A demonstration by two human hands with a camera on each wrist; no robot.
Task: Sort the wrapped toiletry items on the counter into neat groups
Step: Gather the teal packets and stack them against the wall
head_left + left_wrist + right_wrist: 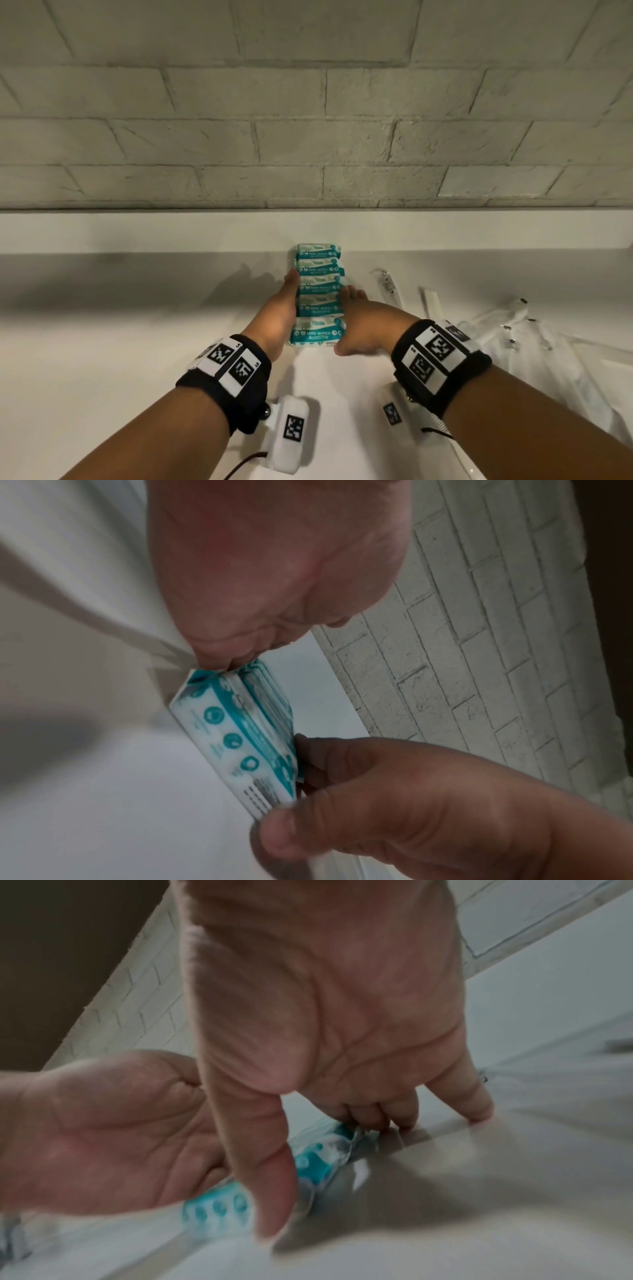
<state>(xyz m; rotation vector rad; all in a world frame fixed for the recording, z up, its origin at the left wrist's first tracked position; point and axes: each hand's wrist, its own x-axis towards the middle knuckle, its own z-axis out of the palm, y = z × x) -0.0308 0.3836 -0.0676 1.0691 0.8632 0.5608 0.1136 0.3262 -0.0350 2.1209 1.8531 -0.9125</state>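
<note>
Item, lower left of the head view: our left hand point(278, 315), fingers straight and flat against the left edge of the wipes row point(318, 294), curled round nothing. Item, centre of frame: that row, five teal packs laid edge to edge on the counter point(120, 308), its long axis running from just below mid-frame up toward the backsplash point(171, 229), the far pack touching or nearly touching it; we cannot tell which. Item, right of the row: our right hand point(359, 322), fingers extended along the right edge, thumb tucked near the nearest pack's corner, likewise pressing, not gripping. Both hands bracket the row with it lying dead between them, neither nearer; we judge the coming move to be an inward squeeze that squares the packs. Item, far right of frame: clear-wrapped items point(496, 329), loose and unsorted, well apart from the row, nearer our right hand. The left wrist view alone shows the end face of the nearest pack point(236, 739) and the right thumb at its corner; the right wrist view, blurred, alone shows the right fingertips point(479, 1110) down on the counter; the head view alone gives the pack count.
</note>
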